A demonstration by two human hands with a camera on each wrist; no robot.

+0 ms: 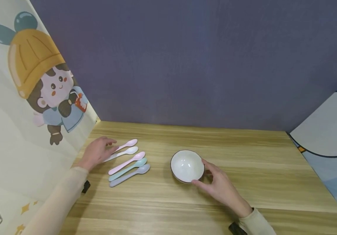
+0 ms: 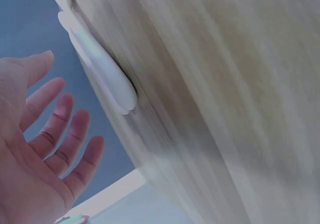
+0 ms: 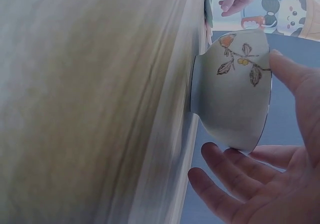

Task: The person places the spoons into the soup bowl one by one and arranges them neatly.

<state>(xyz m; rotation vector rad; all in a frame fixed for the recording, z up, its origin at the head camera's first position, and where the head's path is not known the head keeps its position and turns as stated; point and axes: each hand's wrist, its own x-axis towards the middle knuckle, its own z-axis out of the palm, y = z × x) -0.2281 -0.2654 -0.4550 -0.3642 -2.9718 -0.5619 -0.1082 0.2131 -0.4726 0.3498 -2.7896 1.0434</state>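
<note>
Several plastic spoons lie side by side on the wooden table. A pink spoon (image 1: 131, 142) is farthest back, then a white spoon (image 1: 131, 150), another pink spoon (image 1: 127, 164), a teal spoon (image 1: 128, 169) and a lavender spoon (image 1: 130, 175). Over the handles of the back two hovers my left hand (image 1: 99, 151), fingers loosely bent, nothing in them; in the left wrist view a gap separates it from the spoon handles (image 2: 102, 64). With thumb and fingers at its side and rim, my right hand (image 1: 219, 184) holds a white bowl (image 1: 187, 166), upright on the table, with a leaf-and-fruit pattern outside.
The wooden table (image 1: 162, 205) runs back to a dark blue-grey wall panel (image 1: 186, 65). A white panel with a cartoon child (image 1: 55, 85) borders the left side, and another printed panel (image 1: 327, 140) borders the right.
</note>
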